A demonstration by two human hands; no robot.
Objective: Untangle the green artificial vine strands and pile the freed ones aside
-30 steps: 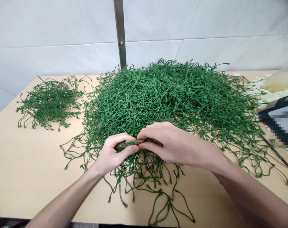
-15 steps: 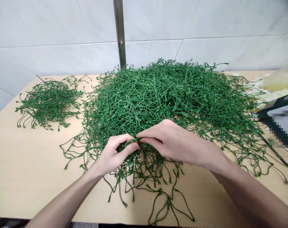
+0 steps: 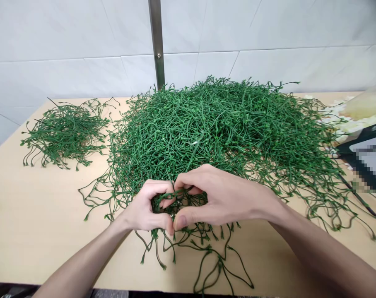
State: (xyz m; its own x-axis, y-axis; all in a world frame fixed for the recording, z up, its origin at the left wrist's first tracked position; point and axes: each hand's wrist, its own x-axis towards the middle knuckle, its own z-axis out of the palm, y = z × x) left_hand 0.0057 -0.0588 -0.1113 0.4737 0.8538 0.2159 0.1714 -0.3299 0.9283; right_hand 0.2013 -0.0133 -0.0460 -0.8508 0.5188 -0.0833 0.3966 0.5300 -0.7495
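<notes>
The left hand [image 3: 141,209] and the right hand [image 3: 222,196] faced each other low over the bench [image 3: 35,236], their thumb tips meeting or nearly so. On each hand the thumb stood apart from the forefinger, leaving a rounded gap between the two hands. Thin green stems [image 3: 166,194] ran across that gap, lying against the curled fingers of the left hand and reaching the fingertips of the right; whether either hand was clamped on them could not be told.

Directly beyond both hands, and partly beneath them, spread a big tangled heap [image 3: 181,124] of similar stems. A pale, blurred streak [image 3: 195,143] showed over it, just beyond the right hand, its nature unclear. Well to the left of the left hand, and farther back, lay a smaller pile [image 3: 65,134]. Nearer the person than the right hand lay a branched sprig [image 3: 219,265]. Far to the right of the right hand stood a dark-edged package [image 3: 346,147] beside white petals [image 3: 333,111].
</notes>
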